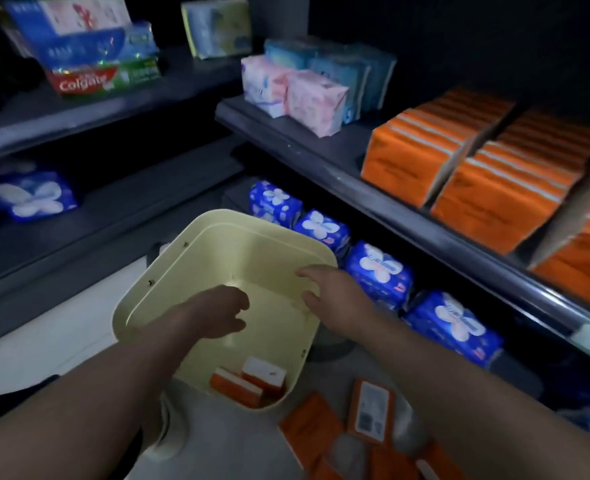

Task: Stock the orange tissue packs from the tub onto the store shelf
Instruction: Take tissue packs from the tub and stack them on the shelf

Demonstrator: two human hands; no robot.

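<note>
**Orange tissue packs (248,384): two left in the cream tub (200,258), lower centre of frame.**
Both hands are empty. The left hand (217,313) is loosely curled inside the tub. The right hand (335,292) has its fingers spread at the right rim, contact unclear. The packs lie below both hands, slanting upper left to lower right, and the left hand is nearer. The store shelf (321,157) is upper right.

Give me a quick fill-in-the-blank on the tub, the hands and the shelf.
The cream tub shows ___ orange tissue packs inside.
The left hand and the right hand, over the tub, hold ___.
The stocked orange packs sit to the ___ of the pink packs.
The flower-printed packs below them are ___.
Missing words: two; nothing; right; blue.
</note>
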